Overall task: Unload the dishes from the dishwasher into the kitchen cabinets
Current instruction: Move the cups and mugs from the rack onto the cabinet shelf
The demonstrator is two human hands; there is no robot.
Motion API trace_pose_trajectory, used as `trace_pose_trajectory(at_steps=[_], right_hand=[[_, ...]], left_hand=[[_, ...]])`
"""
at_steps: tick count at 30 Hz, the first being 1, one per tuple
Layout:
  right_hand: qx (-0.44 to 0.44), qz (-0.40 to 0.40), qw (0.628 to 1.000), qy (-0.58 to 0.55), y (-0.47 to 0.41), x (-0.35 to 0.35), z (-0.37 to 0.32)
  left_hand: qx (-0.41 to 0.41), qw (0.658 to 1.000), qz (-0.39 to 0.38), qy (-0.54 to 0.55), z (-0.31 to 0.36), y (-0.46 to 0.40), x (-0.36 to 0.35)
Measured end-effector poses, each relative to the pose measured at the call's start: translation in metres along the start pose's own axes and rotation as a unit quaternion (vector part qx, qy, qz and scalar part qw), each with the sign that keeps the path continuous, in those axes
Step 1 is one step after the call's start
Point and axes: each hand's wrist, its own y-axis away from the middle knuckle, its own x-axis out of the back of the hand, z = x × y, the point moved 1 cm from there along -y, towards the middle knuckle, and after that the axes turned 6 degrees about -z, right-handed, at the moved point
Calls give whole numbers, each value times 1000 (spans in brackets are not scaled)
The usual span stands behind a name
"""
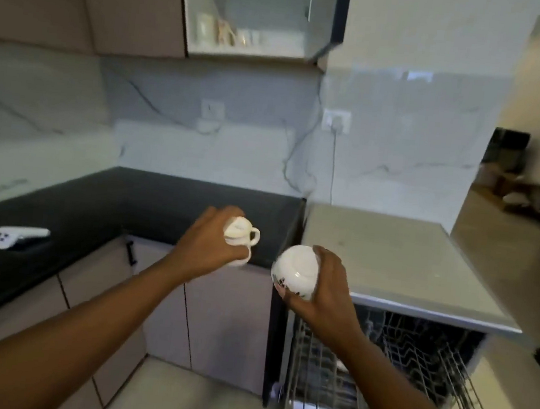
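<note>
Crockery in both hands, mid-air between dishwasher and cabinets. Left hand (207, 244) grips a small white cup (242, 234) over the near edge of the dark table (95, 206); fingers curl round the body from the left, handle free and pointing right. A second white piece seems tucked beneath it, too hidden to name. Right hand (323, 286) holds a white mug (295, 270) tipped so its base faces the camera, fingers wrapped round the right side, thumb underneath.

Both look like glazed ceramic: light, stiff, brittle, probably slick if wet. Judgement: firm grip round the body is safest.

Open wall cabinet (248, 19) far above, cups already inside. Dishwasher rack (413, 352) pulled out, near right.
</note>
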Motion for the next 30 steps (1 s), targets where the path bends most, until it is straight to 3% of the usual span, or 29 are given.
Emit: trace_pose_trajectory(at_steps=[6, 11, 20, 30], right_hand=[[61, 55, 994, -70, -77, 46, -117], [81, 101, 987, -90, -134, 57, -173], [81, 157, 980, -93, -234, 30, -200], [58, 159, 982, -87, -361, -11, -188]], left_hand=[[-12, 990, 140, -15, 37, 14, 168], [-36, 985, 169, -30, 46, 6, 246], [-75, 987, 140, -22, 30, -67, 302], [-67, 989, 125, 30, -40, -193, 336]])
